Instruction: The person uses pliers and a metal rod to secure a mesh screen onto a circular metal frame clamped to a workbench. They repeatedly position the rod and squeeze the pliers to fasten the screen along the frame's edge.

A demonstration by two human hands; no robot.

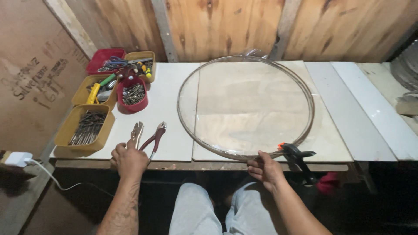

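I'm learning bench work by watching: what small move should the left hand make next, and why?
Probably close the left hand on the red-handled pliers and lift them. It already rests on the handle ends of those and the silver locking pliers, while the right hand steadies the large round metal hoop beside the black clamp.

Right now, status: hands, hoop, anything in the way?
Left hand on pliers handles, table edge. Right hand gripping the round hoop at its near rim. Black clamp pins the hoop beside that hand. Parts bins far left, apart.

Bright, even tabletop (edges bowed), dark underneath.
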